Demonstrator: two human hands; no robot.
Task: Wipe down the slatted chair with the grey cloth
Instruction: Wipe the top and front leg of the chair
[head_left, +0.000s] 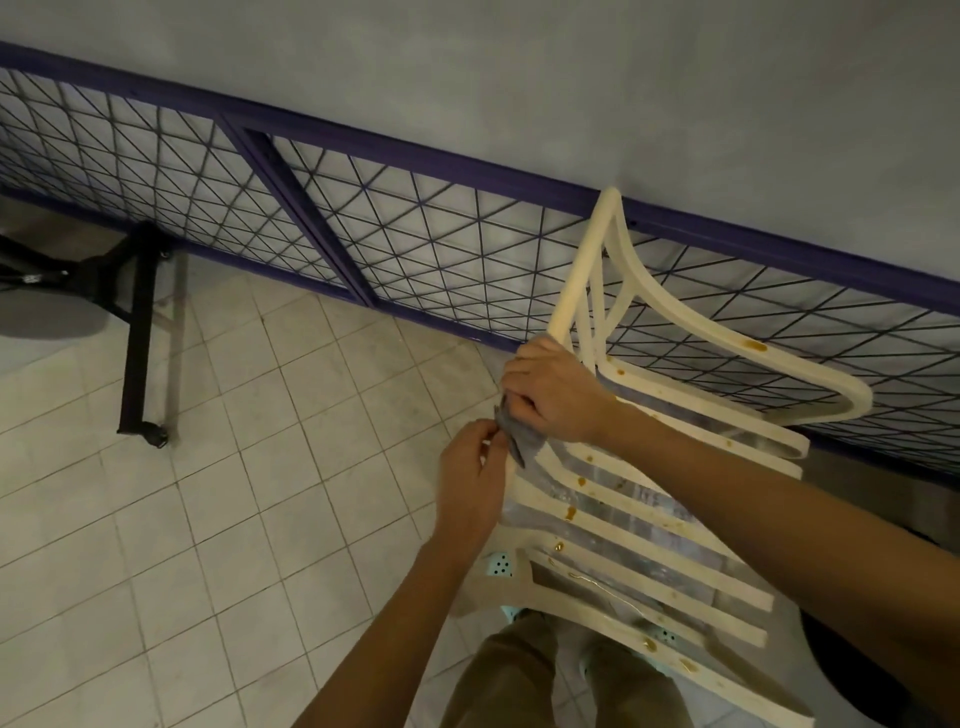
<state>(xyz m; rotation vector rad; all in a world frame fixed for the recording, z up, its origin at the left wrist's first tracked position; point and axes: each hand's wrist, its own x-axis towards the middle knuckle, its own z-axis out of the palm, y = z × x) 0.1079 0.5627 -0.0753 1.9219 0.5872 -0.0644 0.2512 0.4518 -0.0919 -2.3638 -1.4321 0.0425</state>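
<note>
A cream slatted chair (649, 551) stands tilted in front of me, its seat slats spotted with brown-orange stains and its curved back frame rising toward the railing. The grey cloth (522, 441) is bunched at the chair's left edge, where the seat meets the back post. My right hand (556, 397) grips the cloth against the frame with curled fingers. Just below it, my left hand (475, 483) pinches the cloth's hanging lower corner. Most of the cloth is hidden under my right hand.
A purple-framed wire-mesh railing (395, 244) runs diagonally behind the chair below a grey wall. A black wheeled stand (137, 338) stands on the tiled floor at left. My legs and light blue shoes (501, 564) are under the chair. A dark round object sits at lower right.
</note>
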